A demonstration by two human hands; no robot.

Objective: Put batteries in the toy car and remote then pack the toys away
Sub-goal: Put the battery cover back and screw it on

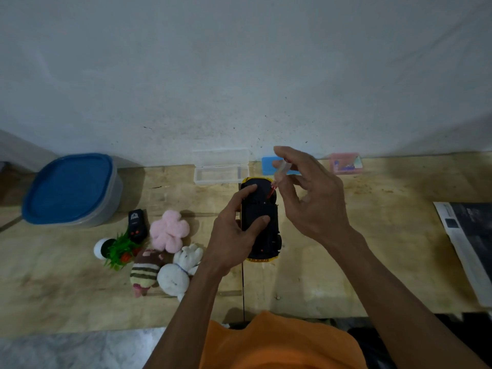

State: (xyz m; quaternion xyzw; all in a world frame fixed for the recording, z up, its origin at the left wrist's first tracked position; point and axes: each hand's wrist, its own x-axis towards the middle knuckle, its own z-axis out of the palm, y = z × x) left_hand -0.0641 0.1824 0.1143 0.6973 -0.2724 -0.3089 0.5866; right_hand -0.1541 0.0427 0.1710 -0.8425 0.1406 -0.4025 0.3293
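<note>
A yellow toy car (262,209) lies upside down on the wooden table (372,235), its black underside facing up. My left hand (234,233) grips the car's left side, thumb and fingers on the underside. My right hand (306,193) pinches a small screwdriver (278,177) with a clear handle and red shaft, its tip down at the far end of the car's underside. A black remote (137,225) with red buttons lies to the left. No batteries can be made out.
A blue-lidded tub (72,189) stands at the far left. Plush toys, among them a pink flower (170,230), a striped doll (143,272) and a white rabbit (181,270), lie beside a small green plant (119,249). An open clear case (221,166), a blue card (267,163), a pink box (346,163) sit by the wall; a newspaper (468,243) at right.
</note>
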